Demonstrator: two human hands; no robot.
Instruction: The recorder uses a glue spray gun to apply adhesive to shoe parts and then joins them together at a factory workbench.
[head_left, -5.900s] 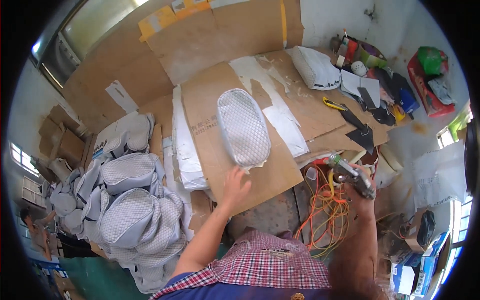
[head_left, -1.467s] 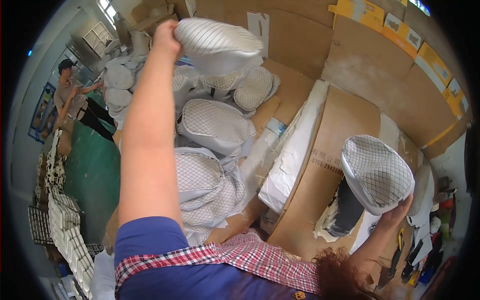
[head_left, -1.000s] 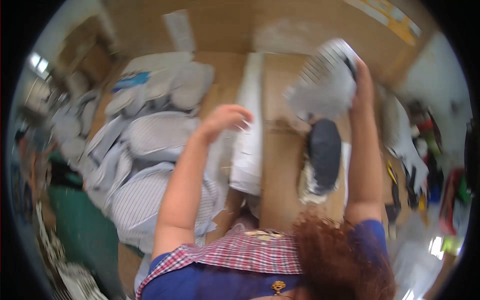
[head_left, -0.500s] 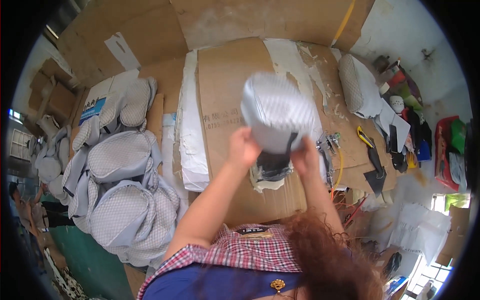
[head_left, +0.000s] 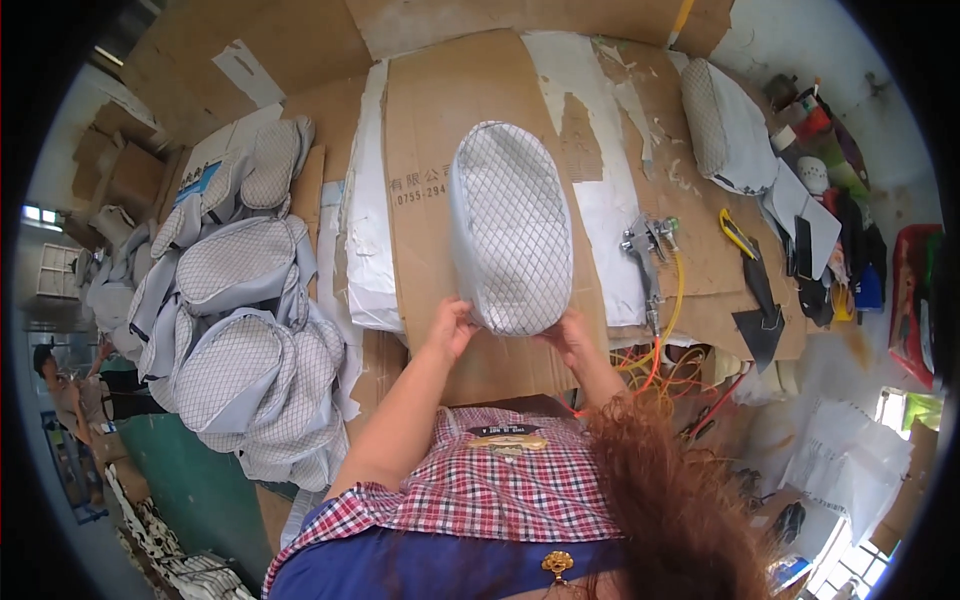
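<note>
An oval grey quilted cover (head_left: 515,235) with a diamond pattern and a smooth light-grey side lies lengthwise on the cardboard worktop (head_left: 425,260), its patterned face up. At the cover's near left corner, my left hand (head_left: 455,328) is closed, its fingers pinching the lower edge. My right hand (head_left: 572,342) holds the near right edge, with its fingertips partly hidden under the cover. What lies beneath the cover cannot be seen.
Similar grey covers (head_left: 250,365) are heaped at the left, and another cover (head_left: 725,130) lies at the far right. A spray gun (head_left: 650,255) with a yellow hose, a yellow cutter knife (head_left: 738,235) and a black pointed piece (head_left: 762,330) lie at the right. A person (head_left: 75,400) stands in the left background.
The cover has come down from a tilted, raised position onto the worktop, and its patterned face now shows fully. Both hands have moved to its near edge. The black patch below it is hidden.
</note>
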